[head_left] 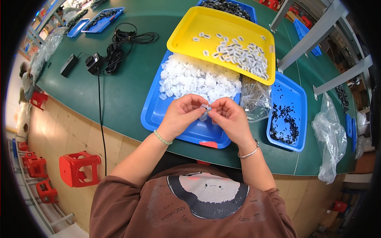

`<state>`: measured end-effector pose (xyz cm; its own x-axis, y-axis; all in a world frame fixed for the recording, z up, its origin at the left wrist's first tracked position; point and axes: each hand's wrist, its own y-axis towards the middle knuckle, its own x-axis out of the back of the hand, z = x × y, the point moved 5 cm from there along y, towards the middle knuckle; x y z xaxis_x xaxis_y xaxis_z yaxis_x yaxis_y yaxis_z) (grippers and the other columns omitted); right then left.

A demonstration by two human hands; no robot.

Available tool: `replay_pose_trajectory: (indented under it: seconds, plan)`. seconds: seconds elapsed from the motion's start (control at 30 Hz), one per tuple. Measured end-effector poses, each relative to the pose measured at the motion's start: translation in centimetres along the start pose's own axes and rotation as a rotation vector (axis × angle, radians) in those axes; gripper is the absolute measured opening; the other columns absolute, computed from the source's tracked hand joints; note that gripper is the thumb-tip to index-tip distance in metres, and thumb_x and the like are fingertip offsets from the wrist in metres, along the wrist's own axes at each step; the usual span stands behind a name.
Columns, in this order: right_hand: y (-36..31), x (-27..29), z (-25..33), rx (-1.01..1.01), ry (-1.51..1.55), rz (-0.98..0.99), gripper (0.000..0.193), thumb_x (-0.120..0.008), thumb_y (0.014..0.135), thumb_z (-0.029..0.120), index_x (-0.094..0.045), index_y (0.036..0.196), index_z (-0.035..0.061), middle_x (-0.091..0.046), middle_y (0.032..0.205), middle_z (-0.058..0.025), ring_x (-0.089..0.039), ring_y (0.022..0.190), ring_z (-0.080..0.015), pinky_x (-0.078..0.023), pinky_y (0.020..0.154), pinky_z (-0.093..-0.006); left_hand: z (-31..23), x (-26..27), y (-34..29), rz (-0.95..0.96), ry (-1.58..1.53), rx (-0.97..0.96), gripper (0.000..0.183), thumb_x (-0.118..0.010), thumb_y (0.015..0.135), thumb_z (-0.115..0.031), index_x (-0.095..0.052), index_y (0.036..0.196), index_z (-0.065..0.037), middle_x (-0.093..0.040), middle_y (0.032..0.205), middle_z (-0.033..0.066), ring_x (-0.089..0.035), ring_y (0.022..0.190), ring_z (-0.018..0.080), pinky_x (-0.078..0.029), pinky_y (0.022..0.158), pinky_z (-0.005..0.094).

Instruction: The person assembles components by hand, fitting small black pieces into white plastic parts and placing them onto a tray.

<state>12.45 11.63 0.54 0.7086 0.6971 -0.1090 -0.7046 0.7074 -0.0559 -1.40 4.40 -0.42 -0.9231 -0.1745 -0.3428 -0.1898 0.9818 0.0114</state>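
Note:
My left hand (183,112) and my right hand (229,116) meet over the near part of a blue tray (150,113). Between the fingertips of both, pinched closed, is a small translucent white plastic piece (205,107). Just below the fingers, one or two similar pieces show in part. A heap of loose translucent white pieces (194,81) fills the far part of that tray. Resting over the tray's far end is a yellow tray (190,33), with many small white pieces bearing dark centres (242,55) gathered toward its right side.
To the right, a blue tray (302,107) holds tiny black parts (283,123). A clear plastic bag (254,99) lies between the trays, another (329,135) at the table's right edge. Black cables and adapters (113,57) lie left. Grey metal posts (309,43) rise at right; a red stool (79,168) stands on the floor.

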Motion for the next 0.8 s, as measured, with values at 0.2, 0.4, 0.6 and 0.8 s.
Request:
replay_pose_trajectory:
  seconds: [0.2,0.4,0.6,0.8]
  plan:
    - [-0.18,-0.05,0.00,0.027,-0.022,-0.050,0.018,-0.067,0.084,0.000,-0.054,0.095,0.0040,-0.057,0.082,0.0015,-0.054,0.074,-0.0035,-0.046,0.065,-0.0170,-0.06,0.03,-0.04,-0.003,0.052,0.024,0.019,-0.061,0.086,0.002,-0.061,0.105,0.000,-0.064,0.100,0.0040,-0.059,0.088,0.0073,-0.048,0.079,0.0213]
    - [-0.40,0.17,-0.21,0.095,-0.092,-0.129,0.018,-0.067,0.084,0.000,-0.051,0.089,0.0048,-0.057,0.080,0.0024,-0.053,0.070,-0.0028,-0.045,0.062,-0.0176,-0.10,0.08,-0.07,-0.011,0.059,0.069,0.018,-0.062,0.086,0.001,-0.062,0.103,0.000,-0.064,0.100,0.0042,-0.059,0.090,0.0081,-0.048,0.082,0.0220]
    - [-0.11,0.33,-0.17,0.040,-0.055,-0.069,0.019,-0.068,0.083,0.001,-0.050,0.088,0.0043,-0.058,0.078,0.0005,-0.056,0.068,-0.0041,-0.047,0.060,-0.0182,0.07,0.20,0.03,-0.003,0.071,0.085,0.018,-0.063,0.086,-0.001,-0.063,0.104,0.001,-0.065,0.097,0.0035,-0.059,0.086,0.0073,-0.048,0.078,0.0209]
    - [0.17,0.76,-0.20,0.004,0.002,-0.092,0.019,-0.068,0.083,0.000,-0.050,0.088,0.0044,-0.059,0.077,-0.0012,-0.058,0.066,-0.0058,-0.050,0.058,-0.0199,-0.29,0.13,-0.15,-0.031,0.117,0.068,0.021,-0.059,0.090,-0.006,-0.066,0.109,0.001,-0.066,0.093,0.0016,-0.058,0.081,0.0062,-0.048,0.074,0.0197]
